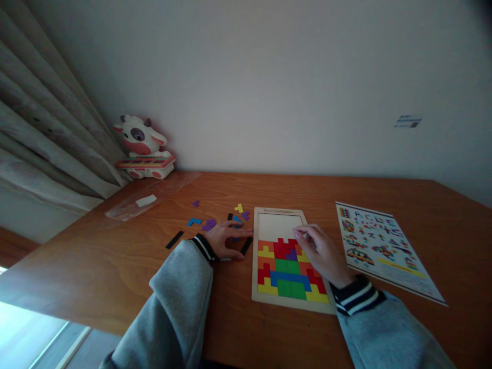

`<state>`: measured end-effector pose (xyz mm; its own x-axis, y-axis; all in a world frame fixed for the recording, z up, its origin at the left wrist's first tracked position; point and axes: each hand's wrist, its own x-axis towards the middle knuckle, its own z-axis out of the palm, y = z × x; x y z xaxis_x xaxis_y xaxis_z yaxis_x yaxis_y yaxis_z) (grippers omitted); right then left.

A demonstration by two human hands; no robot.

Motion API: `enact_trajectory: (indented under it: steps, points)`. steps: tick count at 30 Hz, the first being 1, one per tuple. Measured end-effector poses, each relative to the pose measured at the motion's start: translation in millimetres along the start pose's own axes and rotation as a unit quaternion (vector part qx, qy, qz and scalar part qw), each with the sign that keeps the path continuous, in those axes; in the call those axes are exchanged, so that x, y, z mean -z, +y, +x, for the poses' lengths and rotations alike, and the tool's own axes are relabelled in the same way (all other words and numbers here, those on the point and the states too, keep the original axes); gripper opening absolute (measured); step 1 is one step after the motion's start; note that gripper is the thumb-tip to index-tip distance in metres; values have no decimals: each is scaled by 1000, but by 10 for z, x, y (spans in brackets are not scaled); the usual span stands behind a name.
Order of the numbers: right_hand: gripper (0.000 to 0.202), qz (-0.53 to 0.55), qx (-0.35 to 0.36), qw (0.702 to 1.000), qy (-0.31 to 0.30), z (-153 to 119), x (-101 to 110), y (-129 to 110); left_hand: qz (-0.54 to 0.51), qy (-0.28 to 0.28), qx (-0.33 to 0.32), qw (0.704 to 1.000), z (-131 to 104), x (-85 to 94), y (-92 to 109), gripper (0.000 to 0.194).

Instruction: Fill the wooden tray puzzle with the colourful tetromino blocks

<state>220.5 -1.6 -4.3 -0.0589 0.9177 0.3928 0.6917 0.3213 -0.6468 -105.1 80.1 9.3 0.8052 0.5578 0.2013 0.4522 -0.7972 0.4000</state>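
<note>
A wooden puzzle tray lies on the table, its lower part filled with red, orange, yellow, green, blue and purple block pieces; its upper part shows a bare pale base. My right hand is over the tray's right side, thumb and fingers pinched together near the upper edge of the fitted pieces. Whatever the pinch may hold is too small to make out. Left of the tray, my left hand is open, fingers apart above loose pieces. A black bar and partly hidden blue pieces lie by its fingers.
Other loose pieces lie further left, including a purple piece, a yellow piece and another black bar. A printed pattern sheet lies right of the tray. Clear plastic packaging and a cow toy keyboard are at back left.
</note>
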Motion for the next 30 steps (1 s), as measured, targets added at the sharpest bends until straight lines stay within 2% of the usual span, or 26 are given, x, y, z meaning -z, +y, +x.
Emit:
enact_trajectory:
  steps: [2, 4, 9, 13, 16, 19, 25, 30]
  points:
    - [31, 2, -13, 1000, 21, 0, 0, 7, 7, 1, 32, 999, 0, -28, -19, 59]
    - [34, 8, -31, 998, 48, 4, 0, 20, 5, 8, 35, 999, 18, -32, -16, 51]
    - [39, 40, -74, 991, 104, 24, 7, 85, 4, 44, -9, 999, 83, -49, 34, 48]
    - [42, 78, -107, 983, 131, 36, 15, 132, -1, 60, -42, 997, 104, -117, -12, 28]
    - [44, 88, -114, 980, 137, 42, 15, 145, 0, 77, -44, 996, 96, -138, -75, 21]
    - [45, 74, -115, 982, 129, 41, 9, 151, 28, 86, -12, 996, 86, -126, -90, 20]
    - [43, 77, -109, 983, 127, 30, -7, 175, 39, 89, 99, 990, 114, -117, -33, 29]
    - [41, 82, -103, 984, 117, 26, -14, 177, 62, 113, 104, 986, 128, -147, -40, 25]
